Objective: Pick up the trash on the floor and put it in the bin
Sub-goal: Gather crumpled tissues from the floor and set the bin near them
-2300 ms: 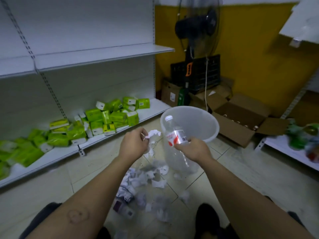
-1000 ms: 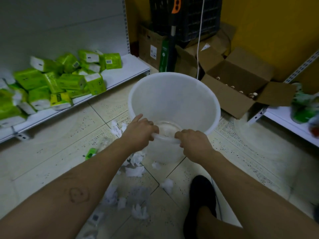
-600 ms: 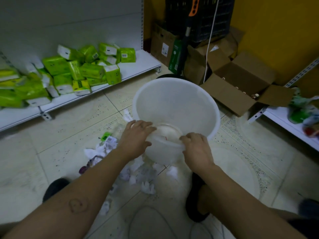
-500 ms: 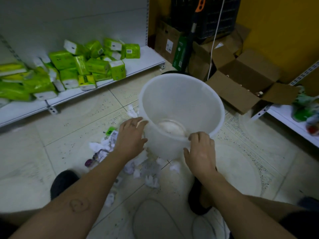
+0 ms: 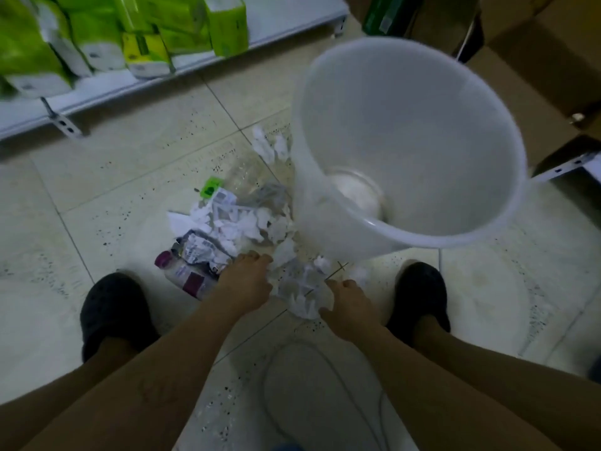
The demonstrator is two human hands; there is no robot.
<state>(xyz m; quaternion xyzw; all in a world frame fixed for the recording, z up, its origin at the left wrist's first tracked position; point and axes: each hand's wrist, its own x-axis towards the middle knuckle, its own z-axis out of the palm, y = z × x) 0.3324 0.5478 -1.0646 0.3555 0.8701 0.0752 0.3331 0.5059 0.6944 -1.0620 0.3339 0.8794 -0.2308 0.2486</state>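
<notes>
A translucent white bin [image 5: 422, 237] stands on the tiled floor, with a clear bottle [image 5: 356, 195] lying at its bottom. Left of the bin and in front of it lies a heap of crumpled white paper scraps [image 5: 302, 288]. A purple-capped bottle [image 5: 185, 275] and a clear bottle with a green label [image 5: 234, 180] lie among the scraps. My left hand [image 5: 247, 283] and my right hand [image 5: 349, 307] are down at the floor, one on each side of the nearest scraps, touching them. Their fingers curl downward and the fingertips are hidden.
My two dark shoes [image 5: 113, 314] [image 5: 418, 294] flank the heap. A low white shelf [image 5: 97, 92] with green tissue packs [image 5: 136, 30] runs along the left. Open cardboard boxes [image 5: 536, 50] stand behind the bin. A second shelf's corner [image 5: 572, 164] juts in at the right.
Both hands have left the bin's rim and dropped to the paper scraps on the floor. The bottle I held earlier now lies in the bin. The view has tilted down.
</notes>
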